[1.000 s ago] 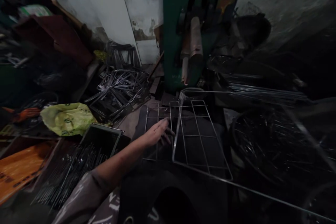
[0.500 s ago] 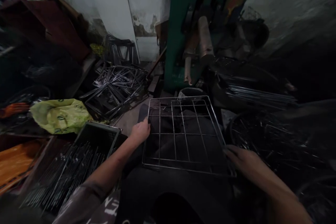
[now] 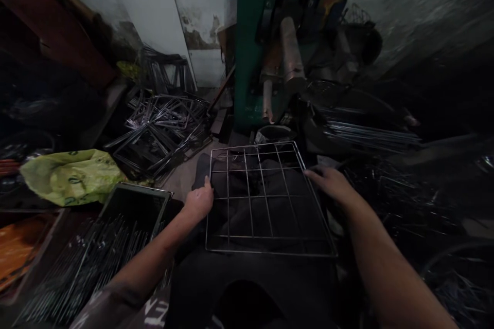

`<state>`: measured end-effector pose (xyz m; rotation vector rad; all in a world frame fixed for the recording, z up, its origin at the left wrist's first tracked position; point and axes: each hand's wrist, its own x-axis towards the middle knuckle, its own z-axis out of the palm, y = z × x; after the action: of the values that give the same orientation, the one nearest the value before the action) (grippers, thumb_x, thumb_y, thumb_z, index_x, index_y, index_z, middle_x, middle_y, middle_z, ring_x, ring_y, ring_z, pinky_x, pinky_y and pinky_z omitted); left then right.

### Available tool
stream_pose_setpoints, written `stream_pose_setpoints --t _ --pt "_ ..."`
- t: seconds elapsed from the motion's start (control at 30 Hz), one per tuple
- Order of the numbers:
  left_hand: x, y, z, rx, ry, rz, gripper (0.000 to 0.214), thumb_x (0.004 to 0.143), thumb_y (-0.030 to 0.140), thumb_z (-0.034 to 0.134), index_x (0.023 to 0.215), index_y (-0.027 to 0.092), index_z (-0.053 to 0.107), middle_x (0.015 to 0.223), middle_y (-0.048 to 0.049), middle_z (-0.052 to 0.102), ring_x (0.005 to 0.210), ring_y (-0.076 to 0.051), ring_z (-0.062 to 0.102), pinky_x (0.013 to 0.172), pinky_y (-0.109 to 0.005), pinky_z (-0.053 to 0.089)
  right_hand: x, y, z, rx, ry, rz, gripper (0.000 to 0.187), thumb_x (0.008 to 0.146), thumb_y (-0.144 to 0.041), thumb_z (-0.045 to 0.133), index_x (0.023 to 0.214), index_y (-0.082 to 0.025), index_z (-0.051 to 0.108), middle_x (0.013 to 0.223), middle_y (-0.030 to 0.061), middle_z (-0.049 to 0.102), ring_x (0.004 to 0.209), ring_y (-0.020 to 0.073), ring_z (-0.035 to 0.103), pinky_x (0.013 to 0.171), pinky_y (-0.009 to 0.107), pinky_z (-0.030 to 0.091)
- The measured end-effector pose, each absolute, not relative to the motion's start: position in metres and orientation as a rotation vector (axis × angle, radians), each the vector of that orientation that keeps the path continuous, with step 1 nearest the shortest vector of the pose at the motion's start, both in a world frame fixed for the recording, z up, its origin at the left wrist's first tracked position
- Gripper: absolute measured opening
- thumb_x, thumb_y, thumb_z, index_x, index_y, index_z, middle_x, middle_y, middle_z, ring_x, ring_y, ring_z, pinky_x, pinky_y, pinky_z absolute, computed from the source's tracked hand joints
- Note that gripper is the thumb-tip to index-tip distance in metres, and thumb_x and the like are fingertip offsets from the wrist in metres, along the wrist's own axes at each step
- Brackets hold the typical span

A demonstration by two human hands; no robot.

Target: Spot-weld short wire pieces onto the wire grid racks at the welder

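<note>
A square wire grid lies flat over my dark-clothed lap in the middle of the head view. My left hand is closed on the grid's left edge, thumb on top. My right hand rests on the grid's right edge, fingers curled over the wire. Just beyond the grid stands a green machine with a metal arm hanging down from it.
A box of thin metal rods sits at my lower left, beside a yellow-green plastic bag. A heap of bent wire frames lies on the floor behind. Bundled long rods and dark wire hoops fill the right side.
A second wire frame that stood tilted over the grid is gone. My left hand moved from the grid's middle to grip its left edge. My right hand came in and slid up the right edge.
</note>
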<state>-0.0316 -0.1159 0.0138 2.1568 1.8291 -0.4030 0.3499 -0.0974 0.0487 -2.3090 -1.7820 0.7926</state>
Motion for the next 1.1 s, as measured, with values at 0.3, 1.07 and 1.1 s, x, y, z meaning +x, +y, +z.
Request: stream_pose_setpoints --t 0.3,1.07,1.1 --pt "-0.037 -0.121 0.004 2.144 1.897 -0.322 0.058 0.094 0.033 0.025 0.142 0.0 0.03 0.086 -0.0226 0.069 0.08 -0.028 0.067 0.071 -0.035 0.049 0.33 -0.066 0.007 -1.695 -0.838 1.424 0.04 0.054 -0.048 0.075 0.077 -0.019 0.06 0.066 0.0016 0.062 0.06 0.0171 0.056 0.061 0.029 0.047" --pt "0.011 0.033 0.014 0.722 1.109 0.669 0.023 0.092 0.028 0.043 0.096 0.011 0.057 0.086 -0.01 0.067 0.069 -0.015 0.066 0.051 -0.021 0.05 0.508 -0.095 0.02 -2.629 -1.007 0.365 0.038 0.082 -0.021 0.046 0.114 -0.009 0.063 0.113 0.0176 0.061 0.108 0.0289 0.053 0.09 0.037 0.04" --pt "0.005 0.032 0.013 0.72 1.126 0.694 0.021 0.09 0.029 0.046 0.093 0.011 0.057 0.083 -0.0089 0.066 0.067 -0.015 0.065 0.05 -0.02 0.049 0.524 -0.097 0.02 -2.706 -0.993 0.326 0.039 0.082 -0.02 0.046 0.116 -0.01 0.062 0.114 0.0192 0.06 0.109 0.031 0.052 0.09 0.04 0.039"
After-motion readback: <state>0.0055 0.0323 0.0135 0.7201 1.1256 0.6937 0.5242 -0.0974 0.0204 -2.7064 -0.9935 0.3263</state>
